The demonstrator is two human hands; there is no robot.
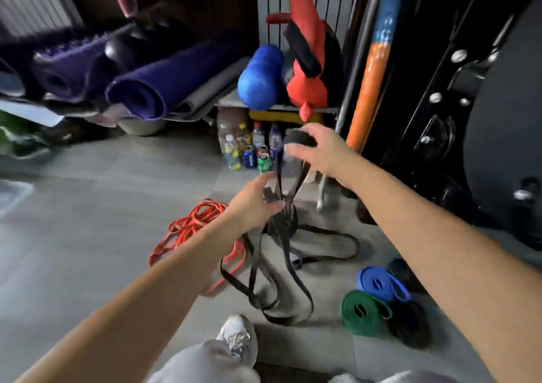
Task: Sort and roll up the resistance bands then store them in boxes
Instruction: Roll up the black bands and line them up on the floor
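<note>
Green roll (365,312) and blue roll (381,284) sit touching on the floor (102,206) under the right arm. Loose black bands (278,265) sprawl mid-floor, with the orange bands (193,224) just left of them. Left hand (255,206) pinches the black strands. Further up, right hand (316,148) grips their rolled-up end.

Open grey floor (102,206) lies left of the red band tangle (190,227). Loose black bands (278,268) sprawl across the centre; green roll (363,309) and blue roll (378,283) lie right, near the black rack (440,104). Bottles and cans (249,148) line the far side.
</note>
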